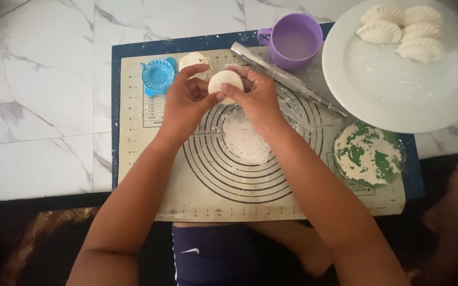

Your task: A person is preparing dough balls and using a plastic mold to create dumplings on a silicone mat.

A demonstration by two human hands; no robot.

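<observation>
Both of my hands hold a small round disc of white dough (225, 81) above a beige baking mat (149, 143) printed with dark rings. My left hand (185, 101) pinches its left edge with thumb and fingers. My right hand (258, 96) grips its right edge. A patch of loose flour (245, 139) lies on the mat just below the hands. A lump of dough (194, 60) rests on the mat behind my left hand.
A blue round dumpling press (158, 75) lies at the mat's back left. A rolling pin (287, 79) lies diagonally beside a purple mug (294, 42). A white plate (393, 90) at the right carries several folded dumplings (401, 29). A green floured dish (368, 153) sits below it.
</observation>
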